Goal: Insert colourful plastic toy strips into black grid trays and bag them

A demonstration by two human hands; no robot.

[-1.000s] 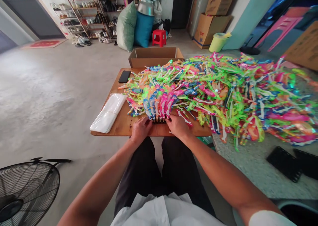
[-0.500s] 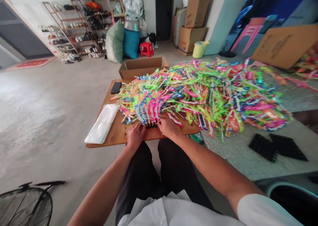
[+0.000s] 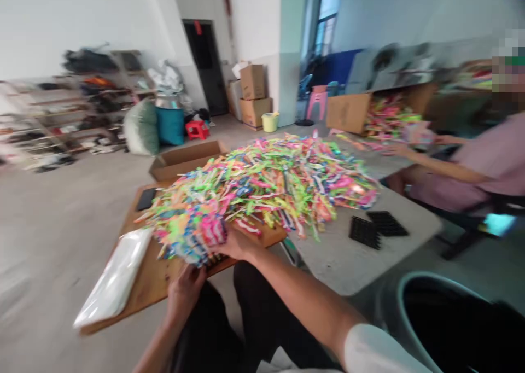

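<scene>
My left hand [image 3: 185, 289] and my right hand [image 3: 233, 245] grip the two ends of a black rack filled with a row of bright plastic toys [image 3: 197, 235], at the near edge of a wooden board [image 3: 152, 277]. Both hands are closed round it, the left from below, the right from the side. Behind them a large heap of coloured plastic toys [image 3: 279, 181] covers the board and a grey table [image 3: 336, 255]. The picture is blurred by motion.
A stack of clear bags [image 3: 115, 279] lies at the board's left. A phone [image 3: 145, 199] and an open carton [image 3: 184, 159] sit behind. Two black trays [image 3: 375, 228] lie on the grey table. A person in pink [image 3: 471, 168] sits at right. A dark bin [image 3: 451, 318] stands near right.
The view has swung up and to the right, bringing the seated person into sight. My hands have lifted the filled rack off the board and tilted it toward the left.
</scene>
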